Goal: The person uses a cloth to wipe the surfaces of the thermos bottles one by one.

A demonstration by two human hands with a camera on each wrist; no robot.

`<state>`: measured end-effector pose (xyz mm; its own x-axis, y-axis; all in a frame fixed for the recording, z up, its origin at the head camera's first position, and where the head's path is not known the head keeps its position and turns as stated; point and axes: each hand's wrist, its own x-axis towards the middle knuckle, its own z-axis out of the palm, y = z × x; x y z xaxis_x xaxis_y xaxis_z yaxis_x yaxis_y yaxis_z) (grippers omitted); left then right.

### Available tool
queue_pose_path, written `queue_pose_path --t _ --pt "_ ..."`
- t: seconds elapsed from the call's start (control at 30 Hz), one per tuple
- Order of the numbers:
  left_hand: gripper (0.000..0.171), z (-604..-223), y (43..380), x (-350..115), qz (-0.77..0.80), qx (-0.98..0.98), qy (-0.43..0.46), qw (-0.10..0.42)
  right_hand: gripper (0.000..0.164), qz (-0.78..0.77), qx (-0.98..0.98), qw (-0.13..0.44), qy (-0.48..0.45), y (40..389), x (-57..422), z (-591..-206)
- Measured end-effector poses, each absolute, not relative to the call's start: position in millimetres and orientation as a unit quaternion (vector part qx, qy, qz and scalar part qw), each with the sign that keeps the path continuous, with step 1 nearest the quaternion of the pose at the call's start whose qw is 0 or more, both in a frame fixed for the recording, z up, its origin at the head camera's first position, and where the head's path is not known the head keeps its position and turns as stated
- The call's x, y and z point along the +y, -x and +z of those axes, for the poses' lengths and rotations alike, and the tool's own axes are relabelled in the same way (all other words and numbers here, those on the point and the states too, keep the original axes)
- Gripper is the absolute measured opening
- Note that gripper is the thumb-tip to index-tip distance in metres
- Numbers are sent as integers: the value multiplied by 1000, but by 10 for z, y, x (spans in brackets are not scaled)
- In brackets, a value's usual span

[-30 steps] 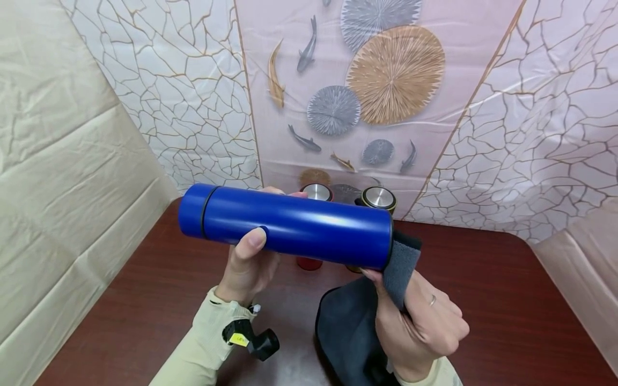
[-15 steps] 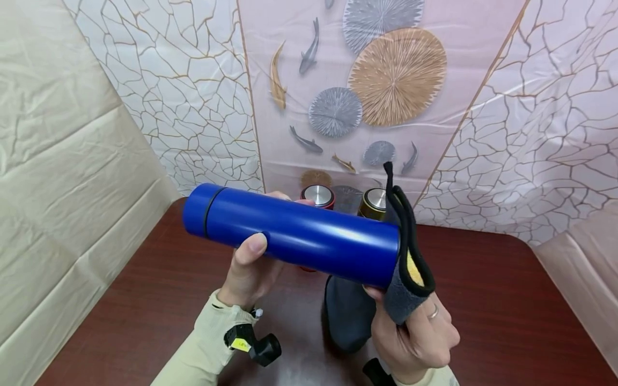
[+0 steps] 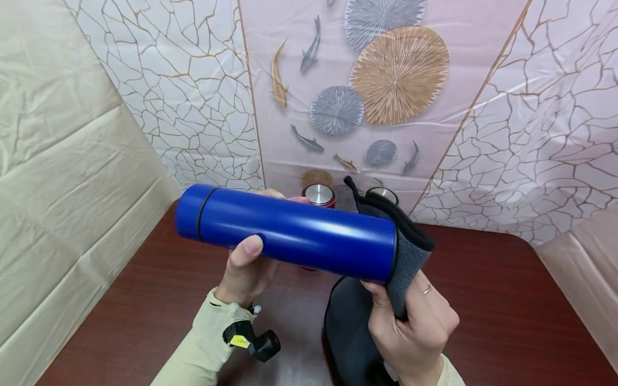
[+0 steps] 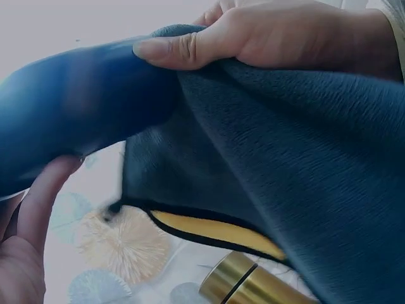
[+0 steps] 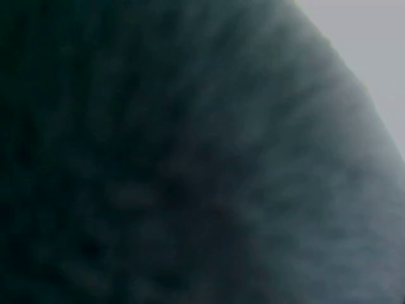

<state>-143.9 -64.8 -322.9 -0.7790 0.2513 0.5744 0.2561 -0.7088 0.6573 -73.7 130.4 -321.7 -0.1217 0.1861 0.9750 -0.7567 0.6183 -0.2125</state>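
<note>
The glossy blue, dark-ringed flask (image 3: 292, 233) tilts slightly above the red-brown table (image 3: 502, 305), gripped by the left hand (image 3: 248, 274); the right hand (image 3: 414, 326) pinches a grey, black-edged cloth (image 3: 410, 261) against its lower end.

Yellow label (image 3: 239, 341) on wrist cam (image 3: 265, 346): txt illegible

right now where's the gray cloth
In the head view, the gray cloth is in the right hand, at the right end of the blue bottle.
</note>
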Motion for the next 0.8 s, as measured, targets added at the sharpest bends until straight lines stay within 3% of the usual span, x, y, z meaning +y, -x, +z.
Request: queue_pose_path --t 0.17,0.33,0.6,0.8 --pt "60 -3190 1441 -682 -848 -404 339 39 37 399 -636 632 -192 727 1278 -3241" --pt "57 -3139 1428 -681 -839 -416 346 55 39 402 -640 636 -155 695 1268 -3248" --pt "62 -3108 1419 -682 -835 -430 339 54 49 401 -605 677 -121 707 1170 -3262" --pt "60 -3091 1408 -679 -842 -419 338 36 47 382 -578 709 -130 729 1115 -3270"
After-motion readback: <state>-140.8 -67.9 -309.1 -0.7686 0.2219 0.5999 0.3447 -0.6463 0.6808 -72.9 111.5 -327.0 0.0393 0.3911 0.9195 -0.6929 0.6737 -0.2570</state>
